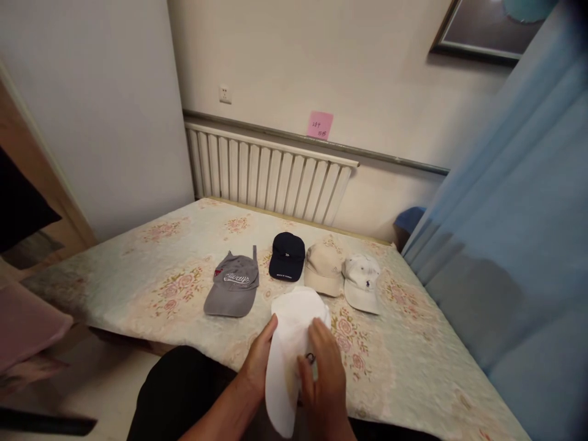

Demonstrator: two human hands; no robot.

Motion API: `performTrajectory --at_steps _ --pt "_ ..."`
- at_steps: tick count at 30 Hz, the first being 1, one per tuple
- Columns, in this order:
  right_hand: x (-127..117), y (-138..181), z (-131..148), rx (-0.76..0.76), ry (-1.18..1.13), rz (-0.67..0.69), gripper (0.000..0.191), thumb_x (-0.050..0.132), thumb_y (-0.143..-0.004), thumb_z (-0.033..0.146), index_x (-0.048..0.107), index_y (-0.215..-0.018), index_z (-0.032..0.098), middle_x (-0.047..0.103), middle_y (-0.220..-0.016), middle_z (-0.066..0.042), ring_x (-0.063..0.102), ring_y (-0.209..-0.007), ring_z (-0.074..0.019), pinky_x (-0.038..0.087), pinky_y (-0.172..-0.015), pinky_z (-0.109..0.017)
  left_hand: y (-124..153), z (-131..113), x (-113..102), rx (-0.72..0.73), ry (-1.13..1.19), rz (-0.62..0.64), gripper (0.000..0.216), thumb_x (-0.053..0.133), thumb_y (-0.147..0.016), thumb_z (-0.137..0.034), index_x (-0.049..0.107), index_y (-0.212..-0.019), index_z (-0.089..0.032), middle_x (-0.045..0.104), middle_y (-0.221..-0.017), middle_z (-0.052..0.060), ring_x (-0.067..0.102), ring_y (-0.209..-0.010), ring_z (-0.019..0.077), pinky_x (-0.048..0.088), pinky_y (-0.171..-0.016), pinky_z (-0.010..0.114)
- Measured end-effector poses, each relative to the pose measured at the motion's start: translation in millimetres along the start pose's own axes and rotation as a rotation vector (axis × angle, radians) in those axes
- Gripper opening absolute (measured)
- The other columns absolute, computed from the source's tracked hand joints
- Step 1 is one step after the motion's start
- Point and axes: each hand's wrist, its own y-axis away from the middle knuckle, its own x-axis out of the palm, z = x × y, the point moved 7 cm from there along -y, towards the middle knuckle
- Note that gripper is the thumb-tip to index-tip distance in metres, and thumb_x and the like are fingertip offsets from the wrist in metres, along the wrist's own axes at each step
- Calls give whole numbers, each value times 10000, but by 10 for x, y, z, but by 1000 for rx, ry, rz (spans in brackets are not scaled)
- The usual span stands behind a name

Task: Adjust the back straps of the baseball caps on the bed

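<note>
A white baseball cap (pixel 298 318) is tilted on its side above the near edge of the bed, its brim pointing down toward me. My left hand (pixel 260 358) grips it at the left, thumb along the edge where brim and crown meet. Over the cap's front is my right hand (pixel 325 370), fingers bent and thumb apart, fingertips at the crown beside a small dark mark. Beyond lie a grey cap (pixel 234 285) with white lettering, a black cap (pixel 287 257), a beige cap (pixel 324 269) and an off-white cap (pixel 362 283) with a small dark logo.
The caps lie on a bed with a floral cover (pixel 184 251). Behind it are a white radiator (pixel 271 174) and a wall with a pink note (pixel 320 125). A blue curtain (pixel 505 245) hangs along the right side. My dark-clothed knee (pixel 177 389) is at the bed's front edge.
</note>
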Motion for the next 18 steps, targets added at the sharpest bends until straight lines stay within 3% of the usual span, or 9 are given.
performTrajectory --at_steps 5,11,15,18 --pt "74 319 428 -138 -65 28 643 561 -828 426 375 -1392 181 553 -1296 -183 529 -1184 -351 524 -870 -517 -50 -154 139 71 0 31 662 512 -825 -536 493 -1319 -95 665 -1137 153 616 -1052 323 390 -997 445" --pt "154 386 264 -140 -37 -32 545 392 -890 161 334 -1425 239 609 -1243 -142 571 -1153 -300 553 -857 -478 41 -361 266 262 71 70 528 459 -861 -388 502 -1313 -120 662 -1153 125 586 -1113 293 331 -1057 437" --pt "97 381 264 -112 -185 -80 502 374 -913 193 363 -1410 268 596 -1268 -118 536 -1192 -313 527 -893 -511 51 -359 260 207 111 148 471 447 -820 -316 590 -1212 -99 690 -1089 122 580 -1124 292 317 -1075 438" --pt "85 475 272 -92 -304 -134 421 402 -928 271 463 -1343 303 631 -1222 -88 547 -1177 -316 513 -903 -535 -21 -430 182 206 102 120 389 494 -809 -307 655 -1097 -99 721 -993 113 609 -1082 277 351 -1055 407"
